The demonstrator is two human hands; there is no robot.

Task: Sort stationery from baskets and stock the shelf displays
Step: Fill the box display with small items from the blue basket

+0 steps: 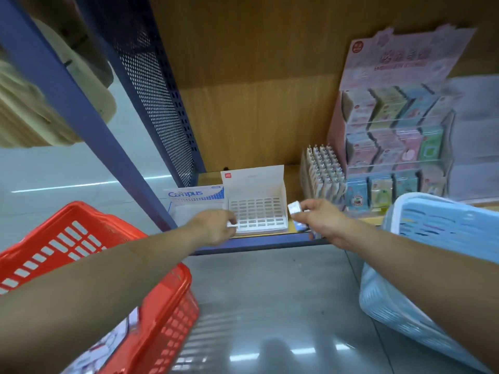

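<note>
pale patches of light (270, 349) are mirrored in a grey polished floor (270, 292), seen below a shelf (256, 242) edged in blue. the shelf is backed by a wood-grain panel (256, 76), closed on the left by a perforated dark blue side panel (154, 90) and framed by a slanting blue post (81, 117).

You have one view only, from the camera on your head. It faces forward and steeply down along both outstretched forearms to the low shelf (264, 242), near enough that the small white pack (294, 207) pinched in your right hand (321, 221) shows, its print blurred. Your left hand (216, 229) sits mid-frame. The wide lens puts the red basket (81, 211) lower left, the blue basket (437, 225) right, the floor (270, 292) beneath.
</note>
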